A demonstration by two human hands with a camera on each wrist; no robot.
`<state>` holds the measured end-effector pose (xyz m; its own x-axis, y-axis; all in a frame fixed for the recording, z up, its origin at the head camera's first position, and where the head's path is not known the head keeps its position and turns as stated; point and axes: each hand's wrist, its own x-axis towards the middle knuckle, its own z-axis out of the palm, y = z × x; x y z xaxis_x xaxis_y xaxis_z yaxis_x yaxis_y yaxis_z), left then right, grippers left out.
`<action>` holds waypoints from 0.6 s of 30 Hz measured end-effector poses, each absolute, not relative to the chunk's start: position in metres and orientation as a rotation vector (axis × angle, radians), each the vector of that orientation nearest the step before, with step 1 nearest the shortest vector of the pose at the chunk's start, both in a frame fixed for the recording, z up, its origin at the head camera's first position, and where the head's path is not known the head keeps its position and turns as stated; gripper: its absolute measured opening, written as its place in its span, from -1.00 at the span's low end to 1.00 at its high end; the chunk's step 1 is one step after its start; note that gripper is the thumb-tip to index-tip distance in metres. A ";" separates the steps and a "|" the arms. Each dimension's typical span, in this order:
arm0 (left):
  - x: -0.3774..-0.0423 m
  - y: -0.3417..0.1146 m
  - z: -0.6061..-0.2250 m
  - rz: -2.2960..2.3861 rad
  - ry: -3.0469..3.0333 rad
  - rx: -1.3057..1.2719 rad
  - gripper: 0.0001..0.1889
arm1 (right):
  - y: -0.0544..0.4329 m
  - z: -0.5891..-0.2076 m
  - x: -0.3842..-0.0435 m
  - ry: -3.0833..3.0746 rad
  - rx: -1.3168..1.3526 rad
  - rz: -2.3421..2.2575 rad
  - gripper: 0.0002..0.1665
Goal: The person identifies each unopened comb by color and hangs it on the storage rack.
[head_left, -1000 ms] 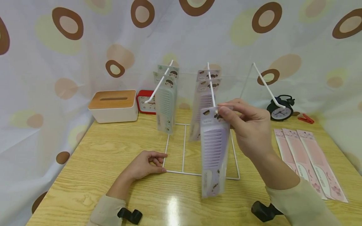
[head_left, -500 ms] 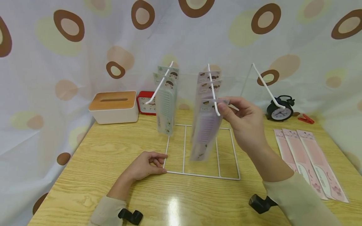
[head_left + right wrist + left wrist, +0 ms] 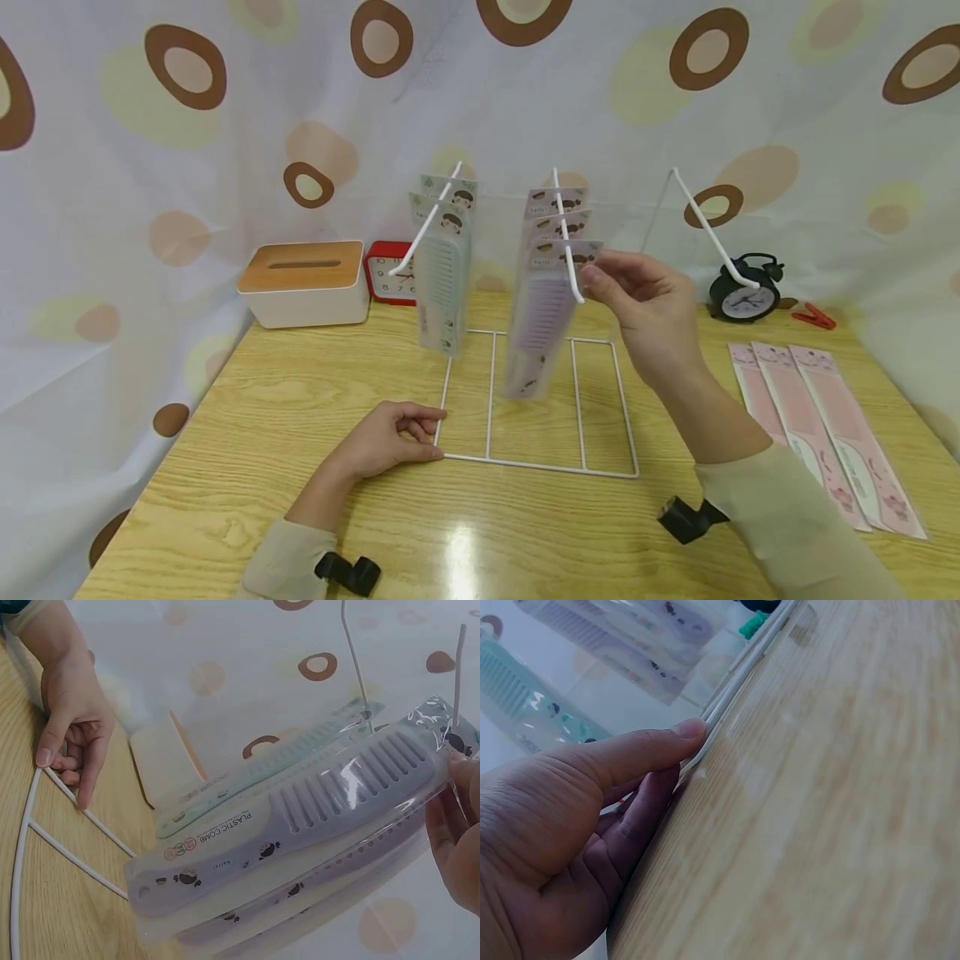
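Observation:
My right hand (image 3: 647, 312) pinches the top corner of the front purple comb in its clear packet (image 3: 546, 312). That packet hangs on the middle hook (image 3: 567, 254) of a white wire rack (image 3: 536, 466), inward of the hook's upturned tip. Two more purple comb packets hang behind it, mostly hidden. In the right wrist view, the packaged comb (image 3: 341, 799) slants across, with fingers at its hole end. My left hand (image 3: 390, 437) holds the rack's front left base corner, thumb on the wire (image 3: 724, 705). Two green comb packets (image 3: 441, 275) hang on the left hook.
The rack's right hook (image 3: 708, 225) carries nothing. Several pink comb packets (image 3: 832, 433) lie on the table at right. Behind stand a tissue box (image 3: 303, 283), a red clock (image 3: 392, 273) and a black alarm clock (image 3: 744, 292). A red clip (image 3: 813, 316) lies at back right.
The front purple comb packet has gone from the middle hook's tip onto the hook and slid back toward the others, my right hand moving with it. My left hand stays on the rack corner.

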<state>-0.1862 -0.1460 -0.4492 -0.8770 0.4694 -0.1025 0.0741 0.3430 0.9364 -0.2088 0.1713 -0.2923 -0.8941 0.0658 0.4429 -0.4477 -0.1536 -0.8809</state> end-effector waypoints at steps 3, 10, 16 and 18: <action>-0.186 -0.146 -0.449 1.546 2.260 0.480 -0.46 | 0.175 -0.294 -0.210 -1.772 0.476 2.109 -0.79; -0.187 -0.146 -0.449 1.536 2.270 0.480 -0.46 | 0.193 -0.303 -0.212 -1.853 0.524 2.067 -0.72; -0.187 -0.146 -0.449 1.553 2.254 0.472 -0.45 | 0.217 -0.320 -0.215 -1.974 0.553 2.052 -0.71; -0.187 -0.146 -0.449 1.556 2.247 0.468 -0.46 | 0.228 -0.328 -0.216 -2.019 0.556 2.053 -0.69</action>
